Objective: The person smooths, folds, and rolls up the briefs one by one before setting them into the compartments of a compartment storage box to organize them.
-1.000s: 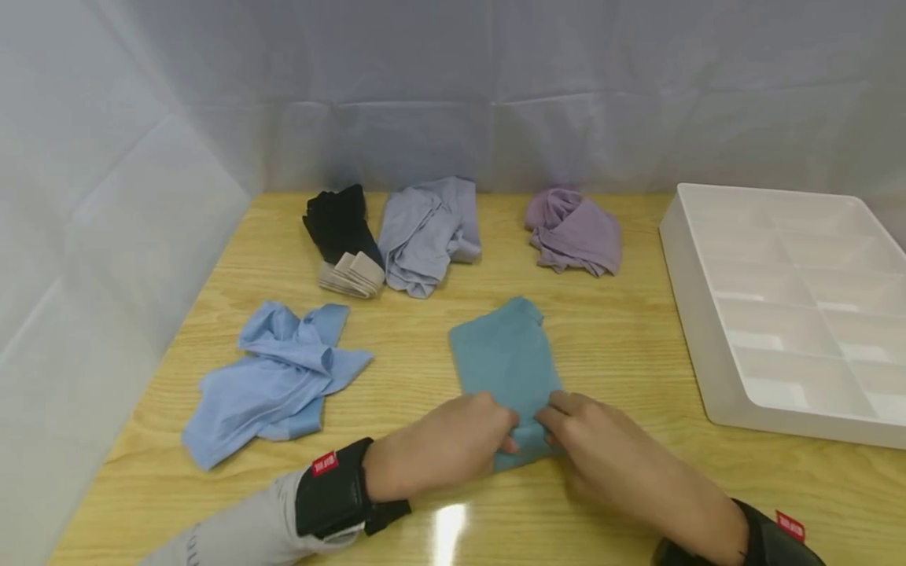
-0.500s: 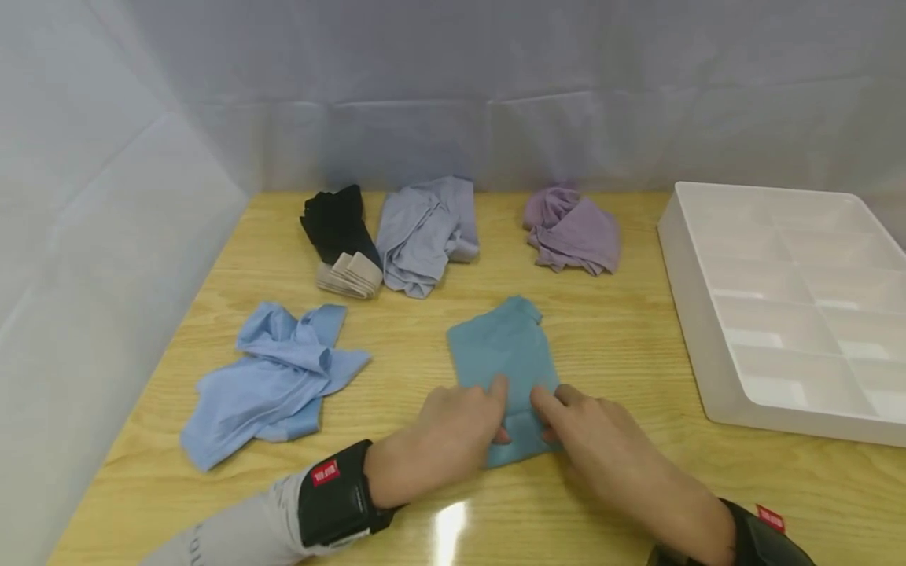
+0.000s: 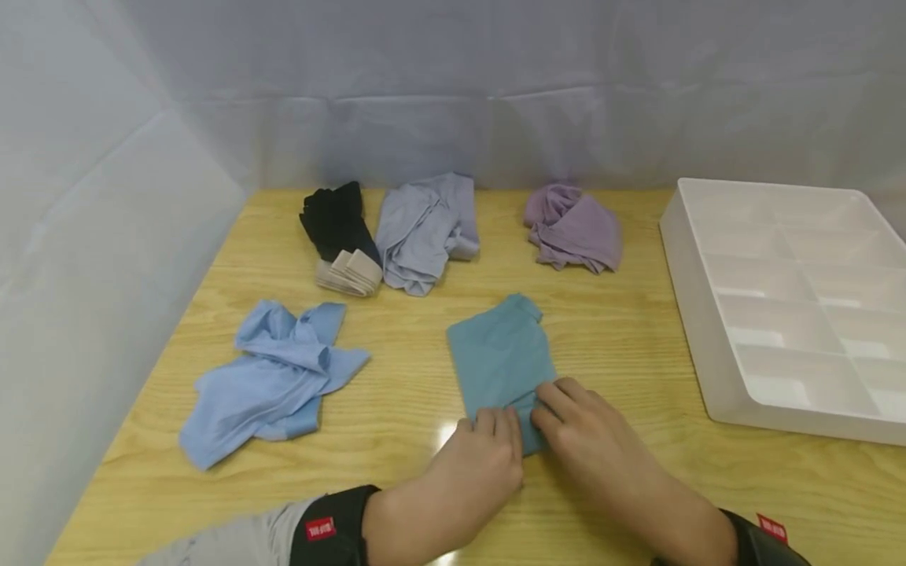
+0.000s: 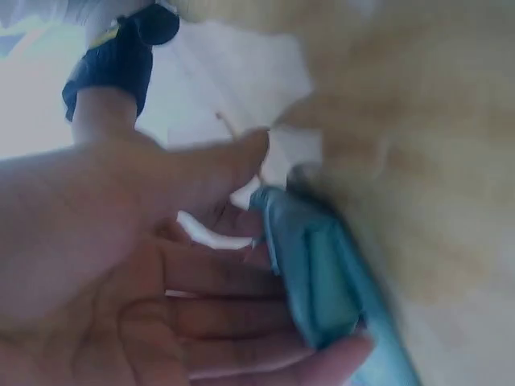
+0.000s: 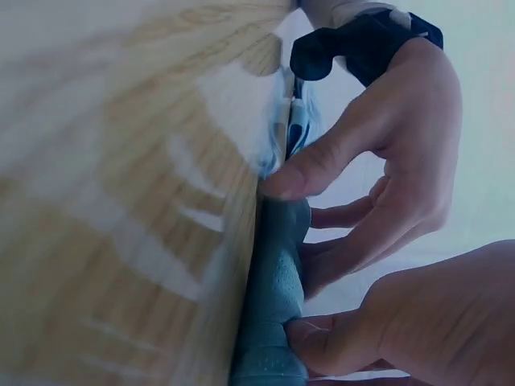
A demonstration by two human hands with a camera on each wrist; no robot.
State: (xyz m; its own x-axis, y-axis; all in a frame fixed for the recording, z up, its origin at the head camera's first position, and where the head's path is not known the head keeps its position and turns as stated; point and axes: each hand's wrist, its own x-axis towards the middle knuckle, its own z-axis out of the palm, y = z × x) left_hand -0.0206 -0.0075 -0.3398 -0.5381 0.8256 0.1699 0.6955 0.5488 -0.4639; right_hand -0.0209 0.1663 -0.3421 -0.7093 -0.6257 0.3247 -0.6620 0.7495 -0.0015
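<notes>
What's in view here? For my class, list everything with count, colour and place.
teal cloth: 1, teal, centre of table
blue cloth: 1, light blue, left
black cloth: 1, black with beige end, back left
grey cloth: 1, greyish blue, beside the black one
purple cloth: 1, mauve, back, right of centre
box: 1, white, right
table: 1, yellow, beneath
sheet: count unclear, grey, behind and left
wrist straps: 2, black, on wrists
sleeve: 1, grey, left arm
left hand: 1, on teal cloth
right hand: 1, on teal cloth

On the counter [image 3: 396,346], a cloth [image 3: 499,354] lies between a second cloth [image 3: 269,385], left, and a box [image 3: 708,330], right; three bundles [image 3: 418,236] behind.
</notes>
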